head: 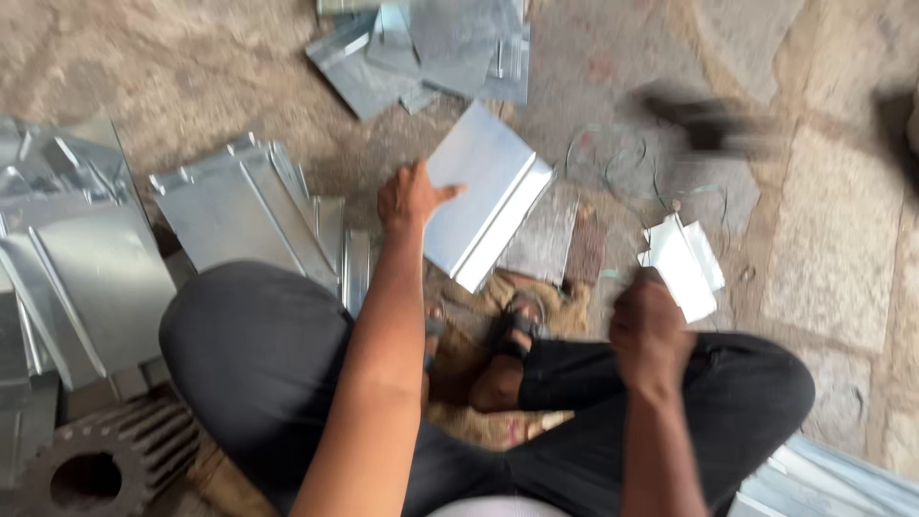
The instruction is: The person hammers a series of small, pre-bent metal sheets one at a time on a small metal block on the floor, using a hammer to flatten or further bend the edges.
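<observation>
Stone floor, rough, sandy. Left hand (410,196) pinches folded metal sheet (485,206) by its left edge; sheet is above sandalled foot (517,330), long axis slanting up-left to down-right. Right hand (649,330), right of sheet, is closed, maybe on handle of blurred hammer (704,120). More sheets stacked (249,206) left of folded sheet. No labels visible.

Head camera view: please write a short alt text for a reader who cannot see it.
A seated person's left hand grips a folded metal sheet by its edge, over a stone floor. The right hand is a closed fist, motion-blurred; what it holds is unclear. More cut metal sheets lie piled to the left and above.
</observation>
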